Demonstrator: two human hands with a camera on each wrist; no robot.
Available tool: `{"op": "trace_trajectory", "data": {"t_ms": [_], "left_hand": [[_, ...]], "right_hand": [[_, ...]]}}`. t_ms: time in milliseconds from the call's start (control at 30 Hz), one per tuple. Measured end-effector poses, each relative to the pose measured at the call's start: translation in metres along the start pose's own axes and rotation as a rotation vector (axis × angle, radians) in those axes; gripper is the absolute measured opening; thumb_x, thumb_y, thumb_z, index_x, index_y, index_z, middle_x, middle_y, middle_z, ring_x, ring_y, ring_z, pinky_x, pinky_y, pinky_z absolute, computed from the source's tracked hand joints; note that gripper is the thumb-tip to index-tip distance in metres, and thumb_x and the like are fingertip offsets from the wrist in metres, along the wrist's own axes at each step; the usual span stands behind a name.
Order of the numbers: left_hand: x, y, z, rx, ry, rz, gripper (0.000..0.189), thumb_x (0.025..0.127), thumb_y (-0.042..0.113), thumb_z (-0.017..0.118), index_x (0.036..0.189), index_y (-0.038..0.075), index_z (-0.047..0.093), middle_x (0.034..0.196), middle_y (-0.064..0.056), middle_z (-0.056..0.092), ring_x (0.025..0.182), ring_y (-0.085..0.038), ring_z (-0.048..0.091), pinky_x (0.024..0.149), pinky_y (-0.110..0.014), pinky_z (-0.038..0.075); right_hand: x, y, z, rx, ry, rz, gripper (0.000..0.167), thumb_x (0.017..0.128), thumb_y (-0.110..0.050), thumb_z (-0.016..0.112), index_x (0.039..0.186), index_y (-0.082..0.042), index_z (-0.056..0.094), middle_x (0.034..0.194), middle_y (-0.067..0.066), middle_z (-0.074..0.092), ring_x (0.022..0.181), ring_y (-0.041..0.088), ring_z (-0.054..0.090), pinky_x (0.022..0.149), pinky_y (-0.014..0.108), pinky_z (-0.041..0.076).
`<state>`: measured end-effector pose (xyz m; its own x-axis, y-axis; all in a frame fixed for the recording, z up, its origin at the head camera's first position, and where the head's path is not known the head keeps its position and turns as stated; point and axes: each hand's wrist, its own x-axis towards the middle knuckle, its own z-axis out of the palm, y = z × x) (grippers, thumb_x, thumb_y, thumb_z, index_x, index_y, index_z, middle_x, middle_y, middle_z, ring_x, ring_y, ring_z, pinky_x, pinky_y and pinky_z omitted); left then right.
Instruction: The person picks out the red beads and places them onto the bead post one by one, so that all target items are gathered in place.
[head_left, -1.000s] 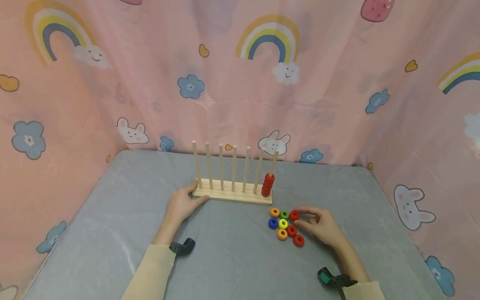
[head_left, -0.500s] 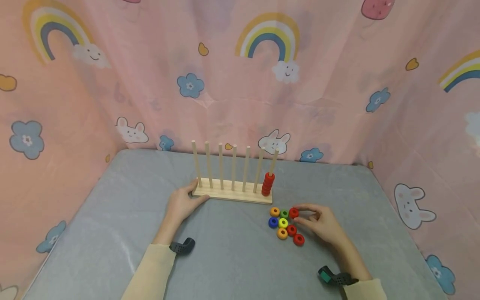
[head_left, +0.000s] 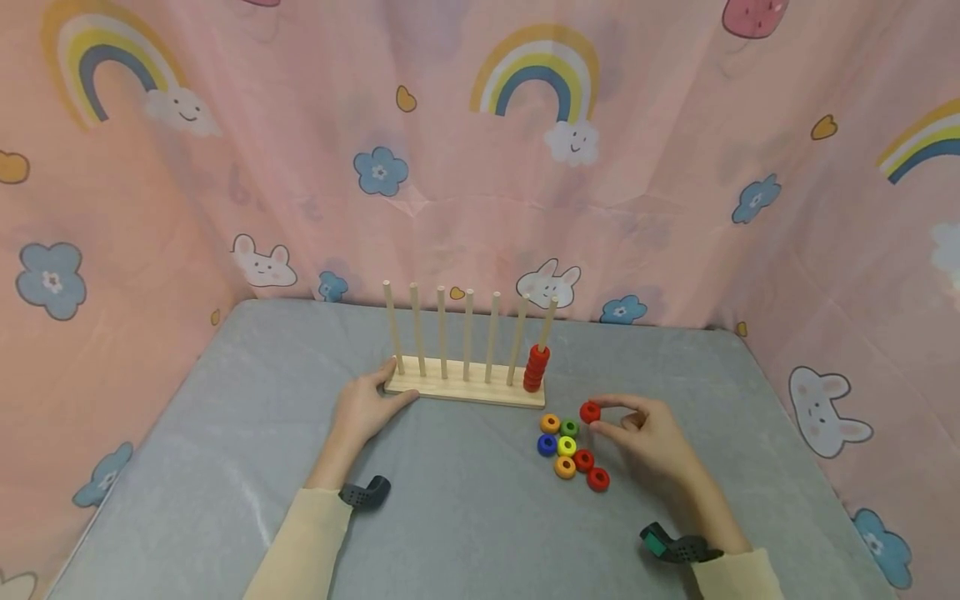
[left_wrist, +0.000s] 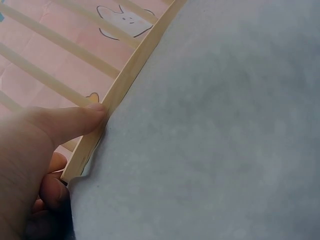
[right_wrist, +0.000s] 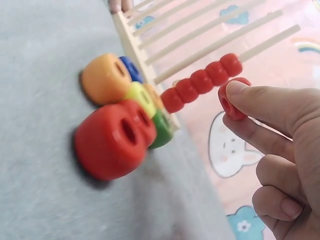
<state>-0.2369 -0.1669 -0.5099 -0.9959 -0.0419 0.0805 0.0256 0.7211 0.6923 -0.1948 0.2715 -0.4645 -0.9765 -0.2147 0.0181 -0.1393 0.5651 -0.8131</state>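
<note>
A wooden peg board (head_left: 465, 389) with a row of upright pegs stands near the middle of the table. My left hand (head_left: 365, 408) grips its left end, thumb on the front edge and fingers behind, as the left wrist view confirms. Several red beads (head_left: 536, 369) are stacked on the rightmost peg. Between thumb and index finger, my right hand (head_left: 652, 437) pinches a red bead (right_wrist: 231, 102), raised off the table. Beside that hand lie loose beads: red (head_left: 597, 479), orange (head_left: 565, 467), yellow (head_left: 567, 447), green (head_left: 569, 428) and blue (head_left: 547, 445).
Grey cloth covers the table (head_left: 465, 517). A pink patterned curtain (head_left: 637, 217) hangs behind it and along both sides. The other pegs (head_left: 467, 337) of the board carry no beads.
The right hand has lifted the red bead away from the loose group, upward and slightly toward the board. The left hand and the board have stayed in place.
</note>
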Motion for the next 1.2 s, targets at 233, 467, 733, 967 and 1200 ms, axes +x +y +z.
{"op": "trace_trajectory", "data": {"t_ms": [233, 467, 733, 967, 1200], "left_hand": [[0.0, 0.0, 0.0, -0.005, -0.001, -0.007, 0.083, 0.09, 0.048, 0.084, 0.156, 0.008, 0.052, 0.153, -0.019, 0.055, 0.14, -0.044, 0.055, 0.108, -0.059, 0.05], [0.001, -0.001, 0.001, -0.001, -0.003, -0.021, 0.083, 0.09, 0.049, 0.083, 0.156, 0.009, 0.052, 0.154, -0.017, 0.054, 0.141, -0.044, 0.054, 0.109, -0.059, 0.049], [0.001, -0.001, 0.002, -0.002, -0.003, -0.022, 0.083, 0.09, 0.049, 0.084, 0.156, 0.009, 0.052, 0.154, -0.017, 0.054, 0.142, -0.043, 0.053, 0.11, -0.059, 0.048], [0.002, -0.002, 0.001, -0.001, -0.002, -0.022, 0.083, 0.09, 0.048, 0.084, 0.156, 0.01, 0.052, 0.154, -0.017, 0.054, 0.141, -0.043, 0.054, 0.11, -0.059, 0.048], [0.001, 0.0, 0.001, -0.005, -0.004, -0.017, 0.083, 0.09, 0.048, 0.084, 0.156, 0.009, 0.052, 0.154, -0.017, 0.054, 0.141, -0.043, 0.054, 0.109, -0.059, 0.049]], "right_hand": [[0.002, -0.016, -0.009, -0.033, 0.039, -0.089, 0.034, 0.095, -0.02, 0.083, 0.125, -0.008, 0.076, 0.054, -0.006, 0.031, 0.044, 0.008, 0.027, 0.042, 0.027, 0.028], [0.006, -0.034, -0.019, -0.061, 0.092, -0.15, 0.032, 0.094, -0.014, 0.083, 0.124, -0.007, 0.076, 0.055, -0.007, 0.031, 0.043, 0.011, 0.027, 0.042, 0.027, 0.028], [0.005, -0.047, -0.024, -0.067, 0.141, -0.225, 0.031, 0.092, -0.011, 0.084, 0.123, -0.009, 0.077, 0.054, -0.007, 0.03, 0.044, 0.007, 0.025, 0.04, 0.029, 0.026], [0.007, -0.05, -0.021, -0.054, 0.165, -0.218, 0.031, 0.092, -0.012, 0.084, 0.122, -0.009, 0.078, 0.053, -0.006, 0.03, 0.042, 0.009, 0.025, 0.039, 0.029, 0.026], [0.013, -0.054, -0.017, -0.054, 0.19, -0.215, 0.029, 0.093, -0.013, 0.083, 0.122, -0.008, 0.077, 0.054, -0.006, 0.03, 0.042, 0.013, 0.025, 0.039, 0.03, 0.025]]}}
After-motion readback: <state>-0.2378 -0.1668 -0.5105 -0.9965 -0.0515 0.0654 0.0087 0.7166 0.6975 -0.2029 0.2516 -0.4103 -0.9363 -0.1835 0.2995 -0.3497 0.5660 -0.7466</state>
